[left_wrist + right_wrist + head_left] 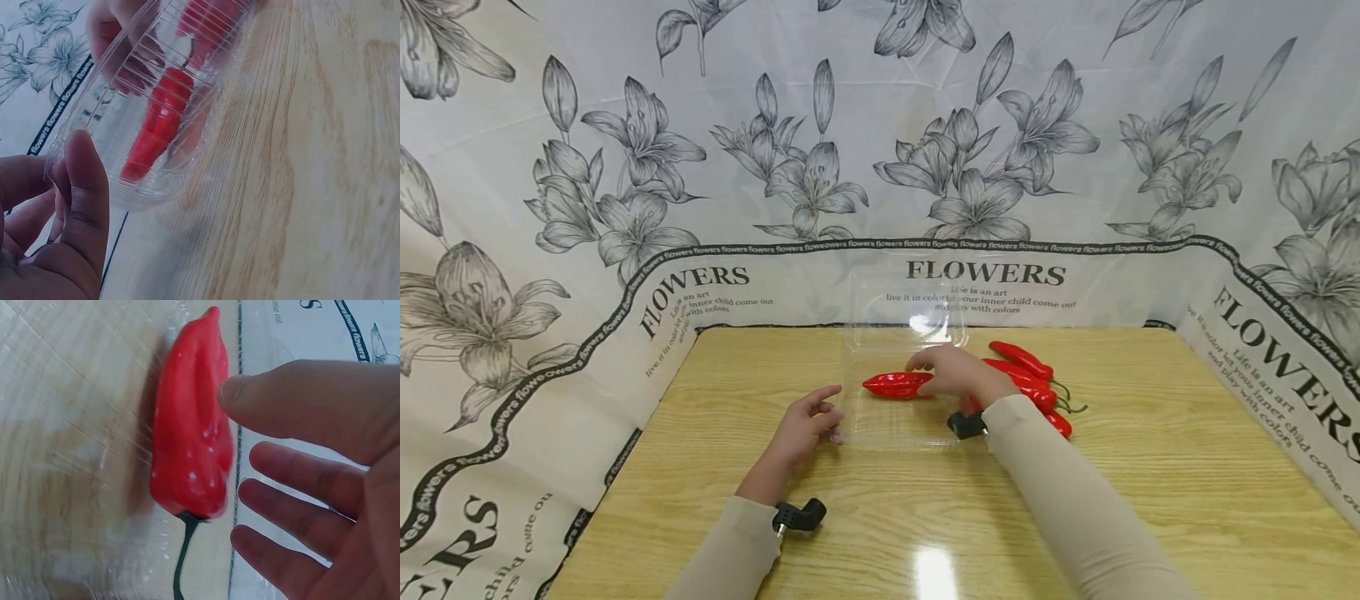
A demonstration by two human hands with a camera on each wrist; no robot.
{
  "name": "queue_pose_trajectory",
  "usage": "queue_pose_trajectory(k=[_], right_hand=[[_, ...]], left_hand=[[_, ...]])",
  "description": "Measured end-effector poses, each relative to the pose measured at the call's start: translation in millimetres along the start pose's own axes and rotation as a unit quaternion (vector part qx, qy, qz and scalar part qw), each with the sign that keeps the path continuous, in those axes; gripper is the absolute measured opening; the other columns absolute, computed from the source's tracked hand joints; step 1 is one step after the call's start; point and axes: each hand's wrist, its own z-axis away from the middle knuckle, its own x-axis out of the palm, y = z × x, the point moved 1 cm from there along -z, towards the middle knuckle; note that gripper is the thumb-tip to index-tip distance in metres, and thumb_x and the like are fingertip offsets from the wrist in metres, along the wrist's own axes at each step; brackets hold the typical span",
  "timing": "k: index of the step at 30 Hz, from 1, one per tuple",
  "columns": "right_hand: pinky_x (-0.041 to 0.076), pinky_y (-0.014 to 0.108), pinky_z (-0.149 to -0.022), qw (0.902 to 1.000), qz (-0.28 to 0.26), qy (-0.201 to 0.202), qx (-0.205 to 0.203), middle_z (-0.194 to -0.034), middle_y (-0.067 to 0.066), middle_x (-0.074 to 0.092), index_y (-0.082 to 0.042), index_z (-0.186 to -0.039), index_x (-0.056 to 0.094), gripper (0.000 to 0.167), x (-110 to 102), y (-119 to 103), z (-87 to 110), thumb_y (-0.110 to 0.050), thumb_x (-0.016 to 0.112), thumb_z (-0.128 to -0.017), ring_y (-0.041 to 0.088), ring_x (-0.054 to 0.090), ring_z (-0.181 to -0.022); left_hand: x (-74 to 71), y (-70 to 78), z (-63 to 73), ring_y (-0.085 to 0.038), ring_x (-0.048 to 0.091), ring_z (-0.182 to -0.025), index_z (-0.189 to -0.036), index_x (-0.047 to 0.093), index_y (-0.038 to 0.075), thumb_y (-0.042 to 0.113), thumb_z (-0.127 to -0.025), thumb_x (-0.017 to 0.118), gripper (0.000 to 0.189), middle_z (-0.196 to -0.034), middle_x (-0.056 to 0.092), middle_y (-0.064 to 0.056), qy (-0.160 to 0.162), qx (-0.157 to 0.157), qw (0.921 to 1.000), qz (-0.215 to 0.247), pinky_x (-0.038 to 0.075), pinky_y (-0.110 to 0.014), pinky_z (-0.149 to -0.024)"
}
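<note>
A clear plastic box point(891, 435) with a raised lid point(880, 312) sits on the table. One red pepper point(891, 385) lies inside it, its dark green stem showing in the right wrist view. My right hand point(951, 373) is over the box with its fingers spread beside that pepper; one fingertip point(234, 390) overlaps the pepper's side in the right wrist view. At the box's left edge, my left hand point(808, 429) pinches the rim between thumb point(86, 187) and finger. More red peppers point(1021, 360) lie just right of the box, partly hidden by my right hand and sleeve.
The wooden table point(1157, 450) extends to both sides of the box and toward me. A white cloth printed with flowers point(977, 167) hangs behind and along both sides. Black wrist camera mounts point(801, 515) stick out from both sleeves.
</note>
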Motion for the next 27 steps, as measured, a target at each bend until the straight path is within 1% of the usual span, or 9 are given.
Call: queue_pose_trajectory(k=[2,5,9,11,14,18,21,27], right_hand=[[0.045,0.045,-0.101,1.0,-0.003,0.0,0.001,-0.118,0.002,0.066,-0.017,-0.119,0.068,0.036,3,-1,-1.4,-0.016,0.074,-0.083,0.024,0.058,-0.11],[0.044,0.043,-0.099,0.9995,-0.024,-0.002,0.02,-0.113,-0.001,0.066,-0.018,-0.117,0.068,0.036,7,-2,-2.5,-0.015,0.075,-0.082,0.022,0.057,-0.104],[0.045,0.041,-0.097,0.9973,-0.053,-0.005,0.05,-0.111,-0.004,0.065,-0.024,-0.116,0.069,0.037,12,-4,-3.5,-0.013,0.076,-0.081,0.02,0.055,-0.101],[0.046,0.04,-0.095,0.9975,-0.049,-0.004,0.051,-0.112,-0.005,0.065,-0.025,-0.116,0.069,0.038,13,-4,-4.8,-0.013,0.076,-0.081,0.019,0.056,-0.1],[0.049,0.04,-0.092,0.9986,-0.024,-0.008,0.046,-0.114,-0.002,0.065,-0.026,-0.119,0.067,0.041,14,-5,-7.5,-0.015,0.076,-0.081,0.019,0.058,-0.099],[0.048,0.042,-0.094,0.998,-0.005,-0.029,0.056,-0.117,0.001,0.064,-0.027,-0.124,0.064,0.047,16,-7,-10.2,-0.019,0.077,-0.08,0.02,0.058,-0.104],[0.047,0.043,-0.096,0.997,0.004,-0.043,0.064,-0.117,0.003,0.064,-0.025,-0.127,0.062,0.051,18,-10,-11.5,-0.021,0.078,-0.079,0.02,0.058,-0.105],[0.048,0.039,-0.093,0.9954,0.027,-0.058,0.071,-0.116,0.005,0.065,-0.019,-0.132,0.059,0.057,22,-12,-15.4,-0.026,0.079,-0.079,0.018,0.058,-0.1]], left_hand=[[0.1,0.0,0.4,-0.015,0.056,-0.067,-0.141,0.048,0.006,-0.002,-0.092,0.059,0.051,-0.095,0.049,-0.007,0.001,0.0,1.0,-0.001,0.057,-0.028,-0.062],[0.4,0.4,0.9,-0.015,0.056,-0.067,-0.141,0.048,0.006,-0.001,-0.092,0.059,0.051,-0.095,0.049,-0.007,0.0,0.001,1.0,-0.001,0.057,-0.028,-0.062],[0.5,0.2,0.8,-0.015,0.055,-0.067,-0.142,0.046,0.005,-0.001,-0.093,0.058,0.051,-0.094,0.049,-0.006,-0.005,0.003,1.0,0.001,0.056,-0.029,-0.062],[0.5,0.4,1.1,-0.015,0.055,-0.067,-0.142,0.046,0.006,-0.001,-0.093,0.058,0.051,-0.094,0.049,-0.006,-0.006,0.003,1.0,0.001,0.056,-0.029,-0.062],[0.1,0.7,1.2,-0.015,0.055,-0.068,-0.142,0.047,0.006,-0.001,-0.093,0.058,0.051,-0.094,0.05,-0.007,-0.004,0.003,1.0,0.001,0.056,-0.028,-0.062],[-0.8,0.5,1.3,-0.015,0.056,-0.068,-0.142,0.047,0.006,-0.002,-0.092,0.058,0.051,-0.094,0.05,-0.007,-0.002,0.003,1.0,0.0,0.056,-0.028,-0.062],[-1.1,0.3,1.4,-0.015,0.056,-0.067,-0.142,0.047,0.006,-0.002,-0.092,0.058,0.051,-0.094,0.05,-0.007,-0.003,0.004,1.0,0.001,0.056,-0.028,-0.062],[-0.9,-0.1,2.3,-0.015,0.056,-0.067,-0.142,0.047,0.006,-0.002,-0.093,0.058,0.051,-0.094,0.05,-0.007,-0.002,0.002,1.0,-0.001,0.057,-0.028,-0.062]])
